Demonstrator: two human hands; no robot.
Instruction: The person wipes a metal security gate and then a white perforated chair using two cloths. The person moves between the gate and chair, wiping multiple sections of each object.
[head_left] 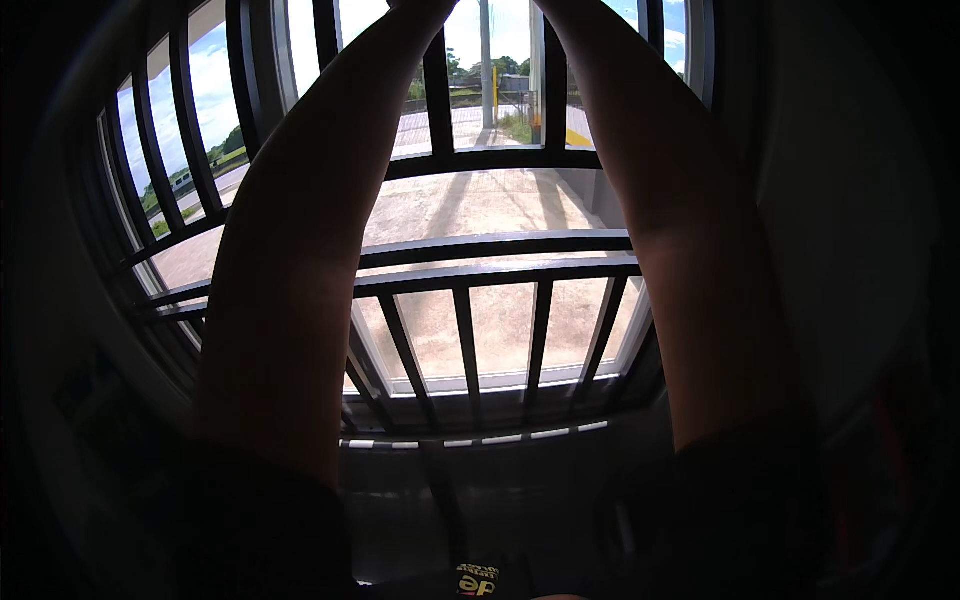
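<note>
Both my arms stretch upward and away in front of a barred window. Only a dark sliver of my left hand [422,4] shows at the top edge, its fingers cut off. My left forearm [310,190] runs up to it from the lower left. On the right, my right forearm [680,200] rises to the top edge, and the hand beyond it is out of the picture. What either hand touches or holds is hidden. Nearest to the arms are the dark metal bars of the window grille [440,100], with crossbars [500,245] passing behind the forearms.
Beyond the grille lies sunlit pale paving [480,200], with a grey pole [487,70], a yellow post [496,95] and trees farther off. A light window frame [470,382] edges the lower opening. Dark walls [850,200] flank the window; the area below is deep in shadow.
</note>
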